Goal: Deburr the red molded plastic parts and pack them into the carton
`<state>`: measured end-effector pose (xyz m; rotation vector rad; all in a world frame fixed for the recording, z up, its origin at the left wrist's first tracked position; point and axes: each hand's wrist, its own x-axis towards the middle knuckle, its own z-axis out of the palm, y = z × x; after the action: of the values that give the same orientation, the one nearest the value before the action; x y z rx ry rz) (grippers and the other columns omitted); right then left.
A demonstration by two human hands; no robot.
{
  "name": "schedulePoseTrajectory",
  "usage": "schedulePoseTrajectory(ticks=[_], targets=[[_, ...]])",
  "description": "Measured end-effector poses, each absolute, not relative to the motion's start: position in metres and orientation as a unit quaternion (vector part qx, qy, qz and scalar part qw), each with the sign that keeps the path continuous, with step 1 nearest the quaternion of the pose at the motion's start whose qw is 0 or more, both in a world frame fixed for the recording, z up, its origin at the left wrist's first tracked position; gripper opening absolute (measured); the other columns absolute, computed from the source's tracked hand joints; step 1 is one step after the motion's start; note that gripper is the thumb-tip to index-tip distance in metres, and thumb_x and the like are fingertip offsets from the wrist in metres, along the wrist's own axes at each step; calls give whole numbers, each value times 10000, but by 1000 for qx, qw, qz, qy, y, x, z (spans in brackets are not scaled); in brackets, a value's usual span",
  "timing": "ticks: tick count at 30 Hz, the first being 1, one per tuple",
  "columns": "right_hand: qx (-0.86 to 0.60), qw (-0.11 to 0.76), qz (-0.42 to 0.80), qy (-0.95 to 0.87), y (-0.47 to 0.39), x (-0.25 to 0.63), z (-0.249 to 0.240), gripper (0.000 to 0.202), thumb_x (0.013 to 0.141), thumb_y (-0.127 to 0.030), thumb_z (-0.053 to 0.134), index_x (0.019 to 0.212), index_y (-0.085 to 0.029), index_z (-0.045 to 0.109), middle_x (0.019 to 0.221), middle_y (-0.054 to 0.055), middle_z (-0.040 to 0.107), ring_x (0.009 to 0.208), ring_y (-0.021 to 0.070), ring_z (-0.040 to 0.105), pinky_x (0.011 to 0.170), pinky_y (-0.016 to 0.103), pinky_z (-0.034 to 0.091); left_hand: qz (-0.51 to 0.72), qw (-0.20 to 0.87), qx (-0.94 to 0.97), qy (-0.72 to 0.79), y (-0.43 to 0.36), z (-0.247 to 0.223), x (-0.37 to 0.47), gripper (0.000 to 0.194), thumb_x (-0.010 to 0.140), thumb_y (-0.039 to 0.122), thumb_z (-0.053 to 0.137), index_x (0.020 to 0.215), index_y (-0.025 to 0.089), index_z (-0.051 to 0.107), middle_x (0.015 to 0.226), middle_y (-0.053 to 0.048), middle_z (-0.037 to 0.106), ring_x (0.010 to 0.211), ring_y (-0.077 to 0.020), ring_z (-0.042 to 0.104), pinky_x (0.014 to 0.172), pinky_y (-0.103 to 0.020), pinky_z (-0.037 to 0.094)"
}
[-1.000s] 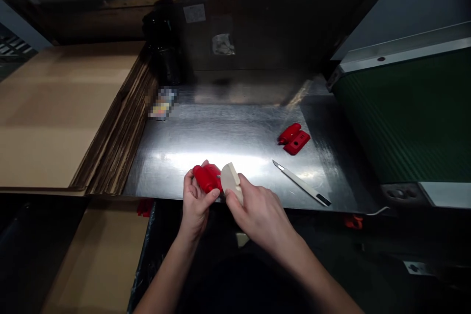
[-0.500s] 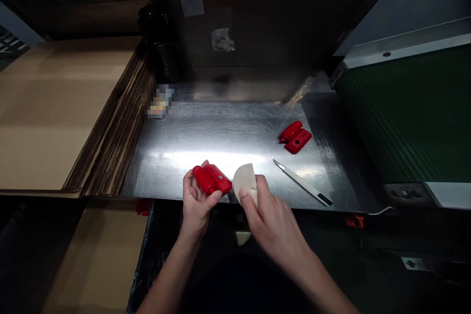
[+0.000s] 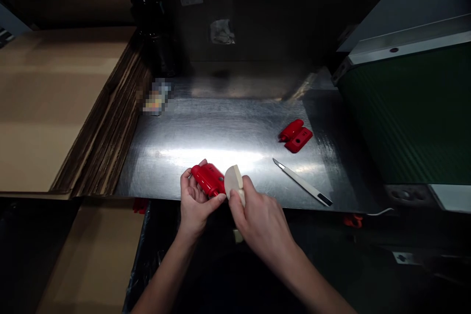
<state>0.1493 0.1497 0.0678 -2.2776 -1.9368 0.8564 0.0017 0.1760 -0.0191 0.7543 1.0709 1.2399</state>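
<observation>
A red plastic part (image 3: 206, 178) with a rounded barrel is held in my left hand (image 3: 196, 206), near the front edge of the metal table. My right hand (image 3: 257, 211) grips a cream-coloured half-round pad (image 3: 233, 181) between thumb and fingers. The pad overlaps the right end of the red part; whether they touch is hard to tell. Farther back on the right lies a second red part (image 3: 296, 136), with a dark hole in its flat side. A white-handled knife (image 3: 304, 184) rests in front of it, blade pointing back left.
Stacked cardboard sheets (image 3: 62, 103) fill the left side. At the right stands a green conveyor belt (image 3: 412, 117) with a metal frame. A dark object (image 3: 158, 34) is behind the stack, close to a small blurred packet (image 3: 158, 97). Below the table's left edge is more cardboard (image 3: 95, 255).
My right hand has moved left with the pad, which now covers the right end of the held red part. The view has shifted slightly.
</observation>
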Motion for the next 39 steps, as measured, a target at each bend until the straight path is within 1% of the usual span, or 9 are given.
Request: schedulePoseTrajectory(ticks=[6,9,13,20,25,28,32,36,39], targets=[[-726,15,298,-619,151,148,68,168,1090,-258,433,1184,-177,547,727,55,760,623,268,740,553,306,254,540,618,326,468,176,-20,2,917,591,276,1027,1310,288,458,1622,-182,492,1502,-381,508,1170,-499,517],[-742,16,277,-610,151,147,69,179,1094,-262,433,1194,-167,546,772,83,775,685,285,759,570,314,258,543,614,329,470,176,-20,2,920,574,266,1034,1291,285,458,1625,-187,484,1496,-385,513,1165,-507,520],[-718,31,307,-624,150,145,73,155,1088,-261,440,1165,-189,553,731,40,760,628,254,736,562,310,274,542,617,326,467,176,-18,3,920,607,304,1025,1318,277,442,1613,-199,485,1496,-379,512,1188,-516,496],[-728,22,289,-622,152,144,74,176,1092,-262,433,1189,-180,556,770,61,778,662,269,750,562,317,280,540,615,330,469,176,-17,3,924,597,307,1031,1310,273,444,1604,-199,494,1500,-388,505,1209,-541,470],[-740,15,274,-614,152,143,74,211,1097,-258,421,1228,-152,548,805,90,790,711,286,764,577,322,284,547,616,325,465,176,-17,3,930,589,300,1036,1309,277,448,1611,-190,492,1505,-395,496,1209,-542,470],[-724,26,295,-623,152,144,75,214,1099,-262,419,1241,-159,543,779,60,784,667,256,751,574,309,305,547,621,319,462,175,-17,2,903,617,305,1026,1316,277,455,1605,-184,503,1505,-385,499,1208,-532,469],[-742,10,275,-611,152,144,77,214,1099,-255,417,1229,-144,546,826,101,796,720,271,766,573,311,294,550,619,318,462,174,-17,2,905,607,287,1031,1313,286,467,1606,-171,508,1509,-388,495,1198,-525,480],[-716,25,307,-626,150,143,78,187,1093,-247,423,1201,-167,554,781,62,781,657,250,748,562,309,293,549,628,311,455,175,-18,1,900,630,312,1021,1338,277,467,1605,-179,510,1496,-389,510,1194,-525,483],[-732,21,284,-619,149,141,78,203,1097,-248,410,1206,-153,553,799,88,785,699,282,764,573,320,287,554,623,308,458,175,-18,1,923,599,295,1033,1328,277,466,1613,-182,498,1501,-385,504,1189,-511,489]])
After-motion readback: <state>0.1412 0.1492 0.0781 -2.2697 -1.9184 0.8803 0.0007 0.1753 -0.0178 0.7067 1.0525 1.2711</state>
